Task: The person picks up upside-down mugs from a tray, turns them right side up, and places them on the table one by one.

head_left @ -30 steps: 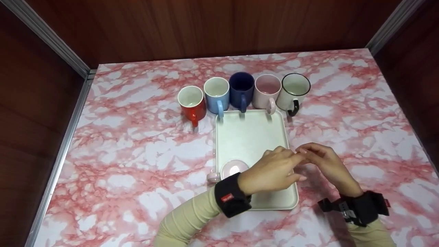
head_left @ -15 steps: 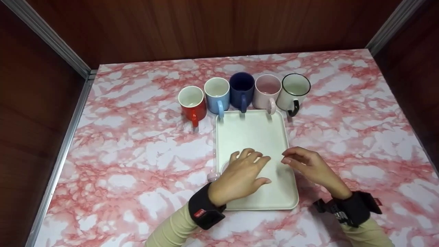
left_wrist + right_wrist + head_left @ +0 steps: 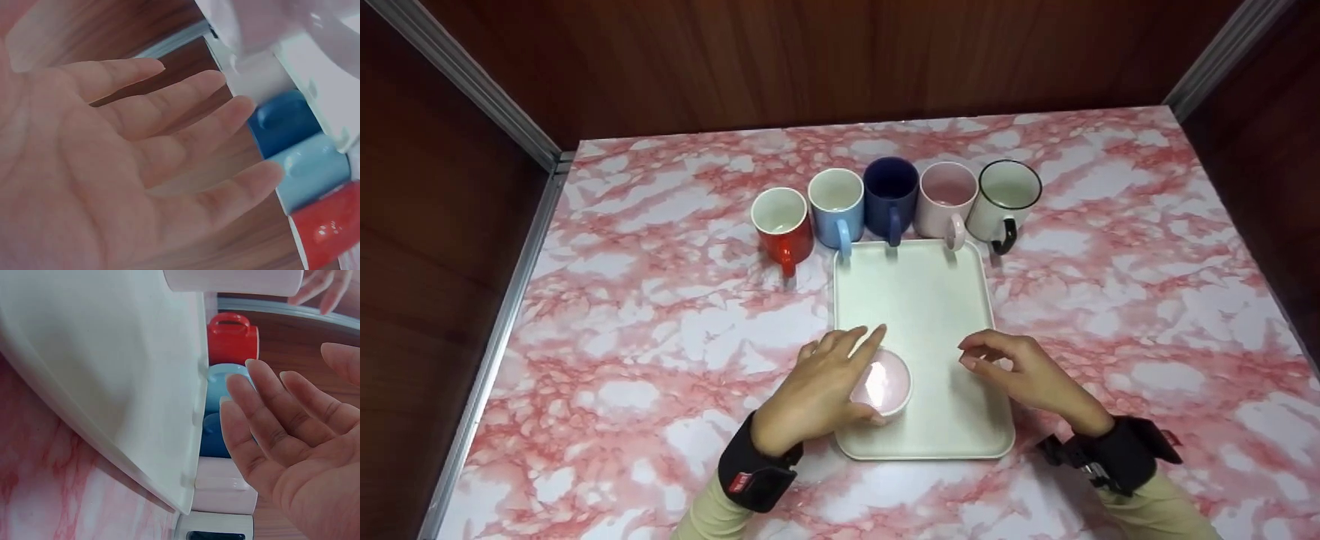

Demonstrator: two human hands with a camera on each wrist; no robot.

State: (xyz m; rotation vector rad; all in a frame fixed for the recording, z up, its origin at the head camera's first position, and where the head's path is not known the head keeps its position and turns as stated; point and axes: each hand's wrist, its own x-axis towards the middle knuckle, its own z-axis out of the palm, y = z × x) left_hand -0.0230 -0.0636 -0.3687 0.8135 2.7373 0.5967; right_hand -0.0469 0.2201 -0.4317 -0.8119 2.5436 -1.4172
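Observation:
A pale pink mug (image 3: 888, 384) stands upright on the left front part of a cream tray (image 3: 913, 300). At its left side is my left hand (image 3: 819, 386), fingers spread and thumb near the front of the rim; the hand hides the mug's handle. The left wrist view shows that palm with its fingers (image 3: 185, 143) extended and nothing in them. Over the tray's right edge hovers my right hand (image 3: 1027, 375), holding nothing, with loosely bent fingers (image 3: 264, 419).
Behind the tray stands a row of mugs: red (image 3: 785, 232), light blue (image 3: 837, 210), dark blue (image 3: 891, 196), pink (image 3: 943, 202) and white with a black rim (image 3: 1003, 201). Their handles face front. Wooden panels (image 3: 840, 60) enclose the marbled table (image 3: 660, 300).
My left hand has moved left, away from the right hand and over to the mug's left side, uncovering the mug's top. The right hand has shifted slightly left and toward the front.

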